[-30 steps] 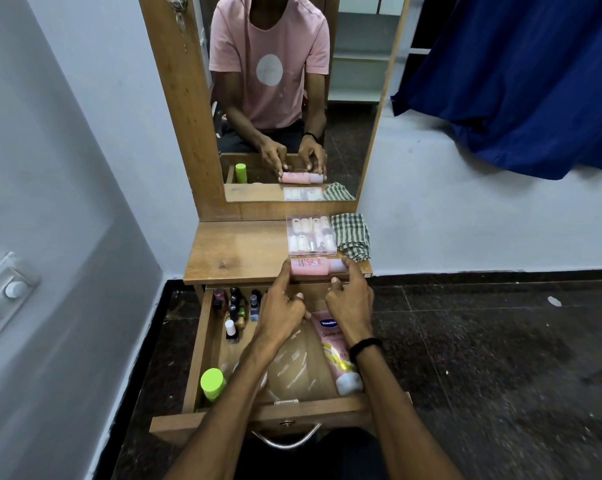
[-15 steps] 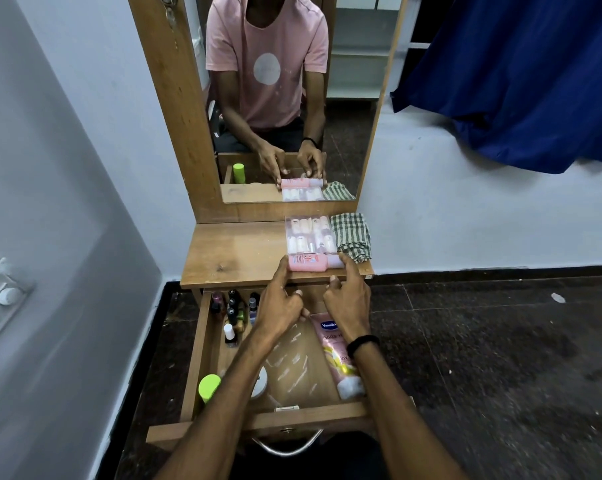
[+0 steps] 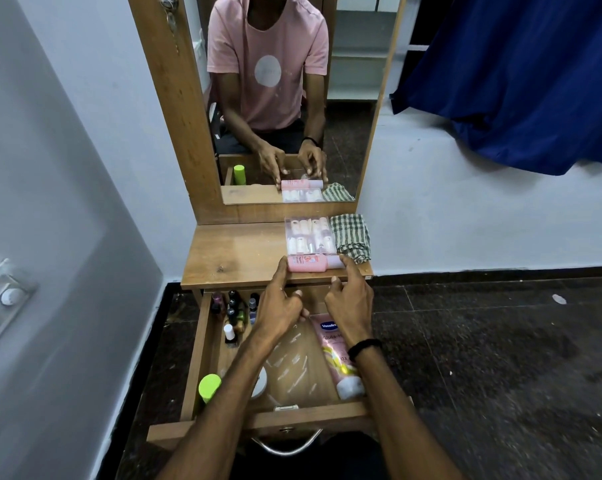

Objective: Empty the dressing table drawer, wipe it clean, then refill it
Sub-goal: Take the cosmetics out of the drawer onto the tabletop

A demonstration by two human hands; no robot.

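Now left hand (image 3: pixel 278 306) and right hand (image 3: pixel 349 303) touch the bottle (image 3: pixel 308 264) — opposite ends.

Wooden dressing table top (image 3: pixel 237 251) with a pink bottle (image 3: pixel 308 264) on its side, clear box (image 3: pixel 310 235) behind, checked cloth (image 3: pixel 351 237) rightmost.

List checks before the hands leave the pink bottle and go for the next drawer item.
1. The pink bottle lies flat on the tabletop: ok.
2. Fingers off the bottle: not ok; left hand and right hand each touch one end.
3. The drawer is emptied: not ok; Vaseline tube and nail polish bottles remain.
4. The checked cloth is ready on the tabletop: ok.
5. Bottle cap tight: cannot tell.
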